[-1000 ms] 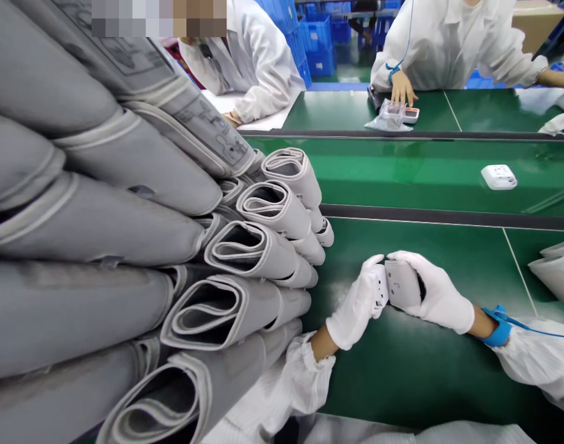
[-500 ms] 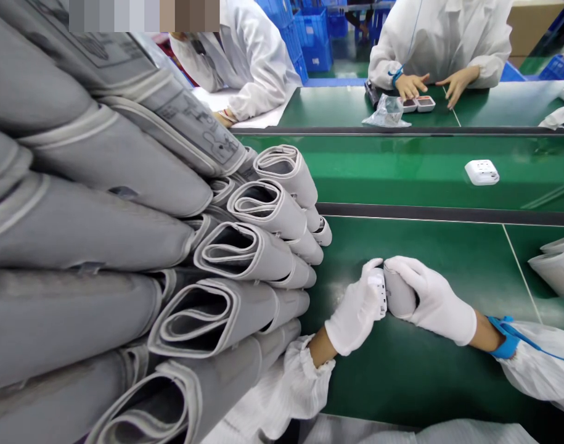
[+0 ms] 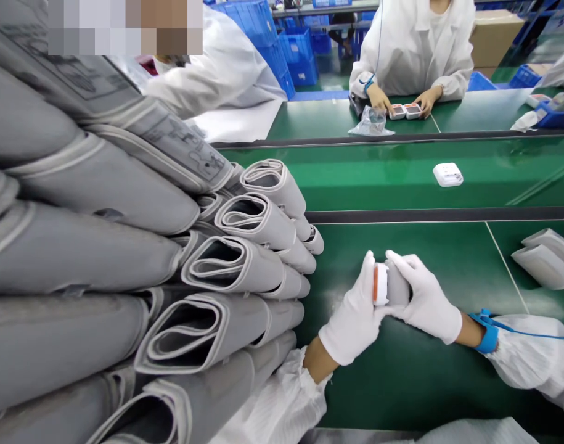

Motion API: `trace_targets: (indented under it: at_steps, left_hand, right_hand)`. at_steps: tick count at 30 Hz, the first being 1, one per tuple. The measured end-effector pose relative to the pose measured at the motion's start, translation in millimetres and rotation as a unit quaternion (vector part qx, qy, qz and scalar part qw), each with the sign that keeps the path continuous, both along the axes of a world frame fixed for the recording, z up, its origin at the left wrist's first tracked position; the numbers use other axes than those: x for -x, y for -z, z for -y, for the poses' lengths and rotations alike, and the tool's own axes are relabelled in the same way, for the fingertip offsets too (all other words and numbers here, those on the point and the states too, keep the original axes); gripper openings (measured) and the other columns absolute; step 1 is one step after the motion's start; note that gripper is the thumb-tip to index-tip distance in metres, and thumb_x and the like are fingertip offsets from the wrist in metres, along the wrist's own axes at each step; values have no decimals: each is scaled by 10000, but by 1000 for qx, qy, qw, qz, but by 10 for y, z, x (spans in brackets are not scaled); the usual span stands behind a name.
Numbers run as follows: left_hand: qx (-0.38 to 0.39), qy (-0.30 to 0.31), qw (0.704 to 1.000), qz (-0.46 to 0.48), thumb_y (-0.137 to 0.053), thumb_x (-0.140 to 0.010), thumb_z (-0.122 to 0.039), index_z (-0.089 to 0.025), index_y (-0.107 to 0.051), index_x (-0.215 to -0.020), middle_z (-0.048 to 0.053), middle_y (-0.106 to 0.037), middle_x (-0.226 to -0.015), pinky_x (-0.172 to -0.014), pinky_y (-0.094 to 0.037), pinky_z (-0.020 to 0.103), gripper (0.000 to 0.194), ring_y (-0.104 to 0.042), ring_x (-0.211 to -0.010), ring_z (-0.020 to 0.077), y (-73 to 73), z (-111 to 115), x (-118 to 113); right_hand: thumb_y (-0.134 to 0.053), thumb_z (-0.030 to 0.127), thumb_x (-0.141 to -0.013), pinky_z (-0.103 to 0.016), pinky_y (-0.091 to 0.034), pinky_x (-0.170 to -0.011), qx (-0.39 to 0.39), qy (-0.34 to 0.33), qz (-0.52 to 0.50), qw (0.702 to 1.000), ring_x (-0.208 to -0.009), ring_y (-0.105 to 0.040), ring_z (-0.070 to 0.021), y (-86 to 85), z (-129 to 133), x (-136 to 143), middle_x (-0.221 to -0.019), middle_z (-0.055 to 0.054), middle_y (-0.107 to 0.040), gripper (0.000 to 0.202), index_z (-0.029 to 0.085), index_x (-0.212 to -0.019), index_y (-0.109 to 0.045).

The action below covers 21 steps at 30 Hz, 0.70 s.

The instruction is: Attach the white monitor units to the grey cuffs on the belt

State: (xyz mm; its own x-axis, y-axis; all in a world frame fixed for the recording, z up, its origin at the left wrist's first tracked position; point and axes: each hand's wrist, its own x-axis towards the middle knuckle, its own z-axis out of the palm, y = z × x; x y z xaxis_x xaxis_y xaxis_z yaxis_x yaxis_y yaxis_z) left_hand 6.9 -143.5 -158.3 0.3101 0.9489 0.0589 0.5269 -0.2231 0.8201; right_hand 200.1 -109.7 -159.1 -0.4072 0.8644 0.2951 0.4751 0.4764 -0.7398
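Note:
My left hand [image 3: 353, 317], in a white glove, grips a small white device [image 3: 381, 285] with an orange-red face turned toward the left. My right hand [image 3: 425, 296], also gloved and with a blue band at the wrist, holds a grey rolled cuff [image 3: 397, 285]. Device and cuff are side by side and appear to touch, above the green table [image 3: 402, 382]. The fingertips behind both items are partly hidden.
Rolled grey cuffs [image 3: 217, 265] are piled high on the left. Pale folded pieces [image 3: 547, 259] lie at the right. Another white device [image 3: 448, 174] sits on the green belt [image 3: 355, 179]. Across it, a person [image 3: 413, 55] touches two small devices; another person's sleeve [image 3: 226, 68] shows upper left.
The device in my left hand has turned, so its orange-red face now shows. The view has shifted slightly. The person opposite has lowered both hands onto the two devices.

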Motion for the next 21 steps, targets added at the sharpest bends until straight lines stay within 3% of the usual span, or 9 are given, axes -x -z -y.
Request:
trace_targets:
  at_steps: [6, 9, 12, 15, 19, 21]
  left_hand:
    - [-48, -64, 997, -16, -488, -899, -105, -227, -132, -1663, 149, -529, -1546, -1055, -564, 445, 851, -668, -1241, 286, 42, 16, -28]
    - [-40, -47, 998, -13, -490, -904, -113, -235, -156, -1661, 141, -595, -1478, -1002, -590, 423, 837, -710, -1156, 270, 20, -2, 16]
    - [-30, -13, 999, -10, -504, -916, -137, -211, -143, -1667, 165, -573, -1499, -1021, -577, 434, 836, -696, -1194, 282, -5, -27, 70]
    - [5, -27, 1000, 11, -526, -873, -105, -185, -211, -1650, 165, -549, -1525, -1064, -549, 430, 842, -665, -1252, 280, -40, -26, 81]
    - [55, -105, 987, 111, -620, -762, -57, -241, -452, -1532, 90, -611, -1470, -1110, -511, 411, 809, -617, -1316, 273, -77, -5, 50]
    - [93, -147, 962, 212, -728, -760, -148, -229, -555, -1422, 84, -667, -1381, -1112, -503, 429, 689, -629, -1284, 292, -93, -17, 32]
  right_hand:
    - [-668, 234, -842, -403, -590, -935, 26, 7, 0, 1000, -1172, -640, -283, -60, 36, 28, -1318, -102, -492, 899, 326, -1631, -248]
    - [-680, 227, -825, -391, -585, -933, 41, 2, -7, 999, -1145, -644, -268, -79, 22, 28, -1312, -103, -491, 873, 304, -1605, -296]
    - [-704, 215, -783, -379, -589, -889, 72, -3, -14, 997, -1079, -660, -258, -99, -14, 25, -1285, -99, -512, 847, 280, -1556, -366]
    - [-711, 204, -762, -404, -580, -891, 84, -24, -17, 996, -1052, -657, -265, -131, -32, 27, -1262, -97, -551, 835, 273, -1529, -389]
    - [-766, 230, -733, -396, -577, -861, 126, -82, -60, 987, -1009, -637, -256, -182, -47, 6, -1186, -72, -592, 776, 270, -1448, -466]
    - [-701, 319, -860, -383, -572, -810, 141, -131, -87, 978, -938, -619, -232, -189, -83, -27, -1092, -64, -582, 479, 256, -1318, -579]
